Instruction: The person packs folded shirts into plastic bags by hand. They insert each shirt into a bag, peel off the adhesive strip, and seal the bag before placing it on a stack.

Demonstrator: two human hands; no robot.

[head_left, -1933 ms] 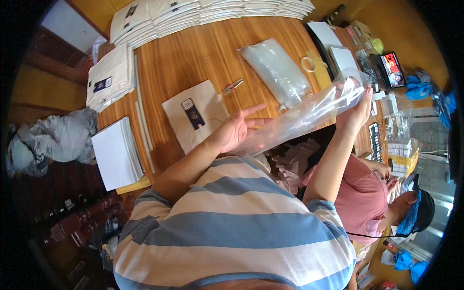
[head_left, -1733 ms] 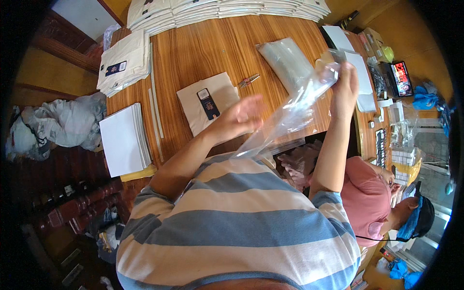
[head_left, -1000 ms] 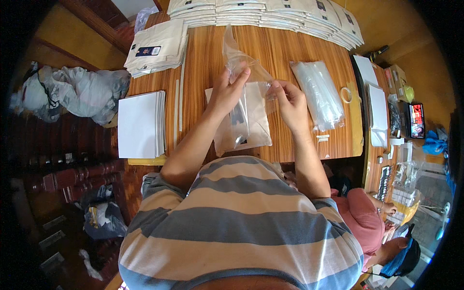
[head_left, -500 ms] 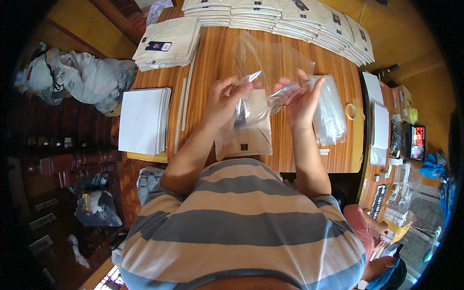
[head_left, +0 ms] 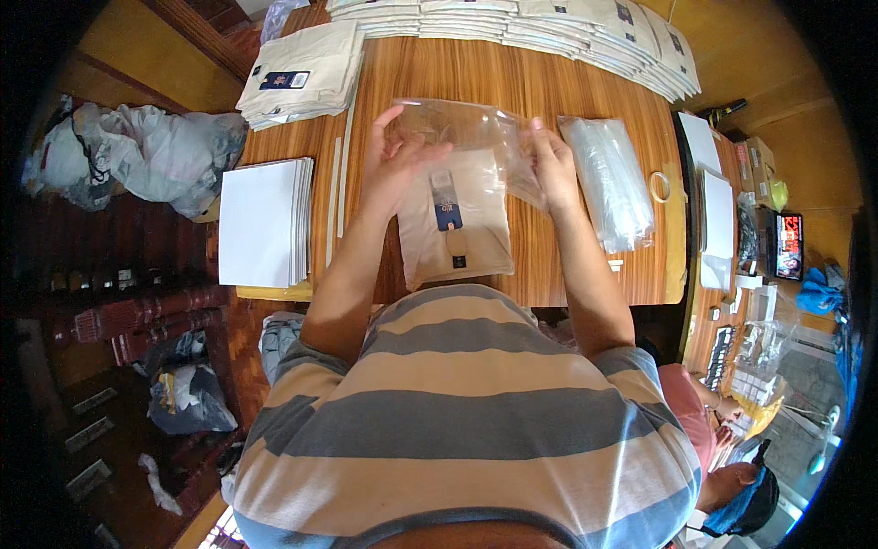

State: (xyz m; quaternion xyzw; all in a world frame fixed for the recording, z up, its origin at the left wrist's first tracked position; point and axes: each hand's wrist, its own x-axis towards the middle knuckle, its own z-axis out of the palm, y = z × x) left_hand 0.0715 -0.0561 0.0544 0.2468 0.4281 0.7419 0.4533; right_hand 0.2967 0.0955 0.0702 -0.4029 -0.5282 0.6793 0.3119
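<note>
A clear plastic bag (head_left: 471,119) is stretched between my hands above a folded beige garment (head_left: 489,233). The garment lies on the table close to my body, with a dark blue hang tag (head_left: 446,203) and a small black label on it. My left hand (head_left: 393,165) is at the bag's left side, its fingers spread apart against the film; it is slightly blurred. On the other side, my right hand (head_left: 554,169) pinches the bag's edge between thumb and fingers. Part of the garment shows through the clear film.
Folded beige garments stand in stacks at the far edge (head_left: 512,27) and far left (head_left: 315,69). White sheets (head_left: 265,224) are piled on the left. Flat clear bags (head_left: 611,183) and a tape roll (head_left: 660,187) lie right. Another person (head_left: 695,412) sits at lower right.
My hands have moved apart and the bag has come down nearer the garment, its film spread wider. The garment's hang tag now shows more plainly. My left fingers have opened out.
</note>
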